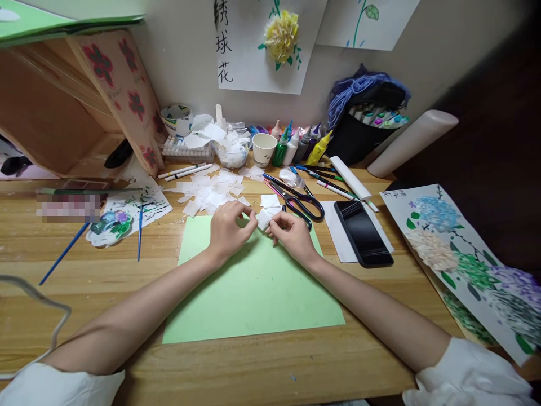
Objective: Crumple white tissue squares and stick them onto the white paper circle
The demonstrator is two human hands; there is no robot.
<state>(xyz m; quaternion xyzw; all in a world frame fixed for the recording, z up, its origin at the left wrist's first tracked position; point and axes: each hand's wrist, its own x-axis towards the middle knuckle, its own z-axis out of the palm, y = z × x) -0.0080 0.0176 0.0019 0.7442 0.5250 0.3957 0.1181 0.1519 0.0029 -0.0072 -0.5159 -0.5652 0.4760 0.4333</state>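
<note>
White sleeves (pixel 473 372) lie nearest, bare forearms (pixel 372 304) slanting in from them. Between my hands sits a small white slip (pixel 265 219), over the far edge of the green sheet (pixel 253 293). Thumb and forefinger of my right hand (pixel 291 231) are narrowed on its right side; my left hand (pixel 230 228) has its tips drawn together at its left edge, though I cannot tell whether they grip. Roughly square, it shows no clear long axis, and neither hand is plainly nearer. Just beyond lies another square (pixel 269 201), with scissors (pixel 291 197) to the right and scraps (pixel 215 189) to the left.
</note>
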